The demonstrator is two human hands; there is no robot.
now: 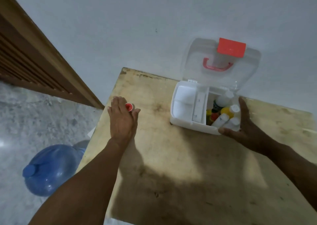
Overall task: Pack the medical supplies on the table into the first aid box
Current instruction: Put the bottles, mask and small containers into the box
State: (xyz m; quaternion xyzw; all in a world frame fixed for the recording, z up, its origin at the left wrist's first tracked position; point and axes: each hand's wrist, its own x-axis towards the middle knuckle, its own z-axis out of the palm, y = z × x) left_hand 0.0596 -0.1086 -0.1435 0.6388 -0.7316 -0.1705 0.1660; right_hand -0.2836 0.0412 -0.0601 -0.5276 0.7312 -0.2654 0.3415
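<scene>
The white first aid box (pixel 186 124) stands open at the far right of the wooden table (pixel 171 164), its clear lid (pixel 193 61) with a red latch leaning back against the wall. A white tray (pixel 184 101) covers the box's left half. Several bottles (pixel 223 112) with white, yellow and dark bodies fill the right half. My right hand (pixel 247 123) rests against the box's right side with straight fingers, thumb along the front edge. My left hand (pixel 122 120) is near the table's left edge, thumb and fingers closed around a small red-capped container (pixel 129 106), mostly hidden by the hand.
A blue water jug (pixel 51 168) lies on the speckled floor left of the table. A brown slatted wooden door (pixel 25 56) stands at the far left. The pale wall (pixel 137 27) runs right behind the table and the box lid.
</scene>
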